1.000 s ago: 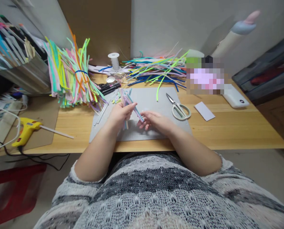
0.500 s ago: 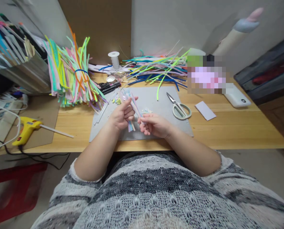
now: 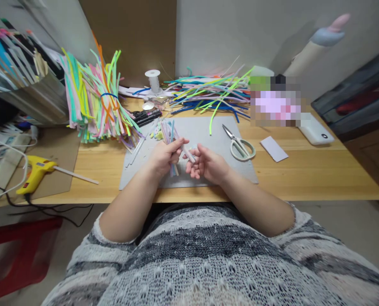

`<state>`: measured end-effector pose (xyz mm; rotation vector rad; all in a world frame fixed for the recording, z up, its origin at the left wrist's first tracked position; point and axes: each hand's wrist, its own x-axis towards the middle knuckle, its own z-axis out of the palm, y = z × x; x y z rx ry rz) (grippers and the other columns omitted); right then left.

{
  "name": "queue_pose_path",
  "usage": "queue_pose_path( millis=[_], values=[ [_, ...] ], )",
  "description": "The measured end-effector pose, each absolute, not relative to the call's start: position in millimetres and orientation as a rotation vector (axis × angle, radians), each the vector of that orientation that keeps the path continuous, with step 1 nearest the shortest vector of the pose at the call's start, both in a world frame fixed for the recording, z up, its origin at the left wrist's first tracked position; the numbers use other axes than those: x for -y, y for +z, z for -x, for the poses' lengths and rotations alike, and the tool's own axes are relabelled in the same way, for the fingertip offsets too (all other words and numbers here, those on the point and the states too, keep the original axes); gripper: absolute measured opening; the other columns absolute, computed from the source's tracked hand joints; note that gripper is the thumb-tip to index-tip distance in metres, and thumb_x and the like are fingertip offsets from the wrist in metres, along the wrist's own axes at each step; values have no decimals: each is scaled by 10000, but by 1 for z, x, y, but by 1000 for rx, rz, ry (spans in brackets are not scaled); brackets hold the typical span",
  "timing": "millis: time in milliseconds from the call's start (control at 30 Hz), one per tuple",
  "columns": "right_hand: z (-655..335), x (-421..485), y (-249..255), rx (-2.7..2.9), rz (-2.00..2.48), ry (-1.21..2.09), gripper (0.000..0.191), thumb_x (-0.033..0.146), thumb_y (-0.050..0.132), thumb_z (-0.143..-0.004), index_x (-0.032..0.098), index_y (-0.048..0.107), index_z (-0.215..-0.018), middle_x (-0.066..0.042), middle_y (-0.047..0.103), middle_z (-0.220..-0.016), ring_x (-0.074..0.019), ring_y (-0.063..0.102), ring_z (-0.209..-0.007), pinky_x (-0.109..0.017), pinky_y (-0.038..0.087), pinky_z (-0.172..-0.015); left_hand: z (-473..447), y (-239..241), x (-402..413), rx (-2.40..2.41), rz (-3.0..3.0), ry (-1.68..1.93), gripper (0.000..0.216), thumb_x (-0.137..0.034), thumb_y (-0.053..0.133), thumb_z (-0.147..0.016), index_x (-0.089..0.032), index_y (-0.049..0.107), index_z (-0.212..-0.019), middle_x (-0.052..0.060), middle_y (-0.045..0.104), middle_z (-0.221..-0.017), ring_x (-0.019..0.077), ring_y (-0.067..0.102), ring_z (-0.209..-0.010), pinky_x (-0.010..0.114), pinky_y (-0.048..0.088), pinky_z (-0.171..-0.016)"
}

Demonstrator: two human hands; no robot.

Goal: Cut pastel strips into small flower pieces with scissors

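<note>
My left hand (image 3: 167,157) is closed round a bundle of short pastel pipe cleaners (image 3: 168,131), in lilac, pale blue and cream. Their upper ends fan out above the fist, and other ends show below it. A few pale strands slant from this hand toward my right hand (image 3: 207,163). That hand is open, its thumb raised away from the curved fingers, with the strand ends close to or touching the fingertips. Under both hands lies a grey cutting mat (image 3: 138,174). Small yellow and pastel bits (image 3: 157,135) sit on it behind my left hand.
Scissors (image 3: 242,148) lie on the mat's right edge, beside a white card (image 3: 274,148). Long pipe cleaners (image 3: 208,95) are heaped behind. At left stand a tied pipe cleaner bundle (image 3: 97,102) and a yellow glue gun (image 3: 36,172). A white spool (image 3: 153,80) stands at the back.
My right hand has opened from its pinch on the strands, the thumb lifting off. My left hand has turned a little, and the bundle's upper ends now show more plainly.
</note>
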<state>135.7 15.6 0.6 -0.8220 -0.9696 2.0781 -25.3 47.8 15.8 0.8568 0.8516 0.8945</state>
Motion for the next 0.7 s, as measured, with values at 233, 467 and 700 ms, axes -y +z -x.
queue_pose_path(
  millis=[233, 467, 700],
  values=[
    [-130, -15, -10, 1150, 984, 1799, 292, 338, 676, -740, 186, 503, -919, 1, 686, -640, -110, 627, -478, -172, 459, -399, 21, 15, -47, -1051, -1017, 1017, 266, -346, 725, -672, -107, 659, -769, -68, 436, -447, 21, 266, -341, 218, 143, -360],
    [-134, -17, -6, 1011, 832, 2049, 125, 252, 581, -803, 149, 544, -862, -31, 708, -666, -94, 639, -477, -143, 473, -392, 20, 15, -46, -1009, -1014, 994, 241, -334, 691, -724, -109, 647, -797, -78, 413, -440, 17, 255, -332, 200, 137, -359],
    [-142, -19, -2, 853, 745, 2295, 112, 237, 594, -771, 131, 591, -807, -42, 722, -679, -95, 643, -473, -139, 485, -392, 22, 19, -44, -910, -990, 888, 282, -338, 664, -771, -102, 666, -925, -69, 414, -475, 15, 254, -349, 191, 110, -380]
  ],
)
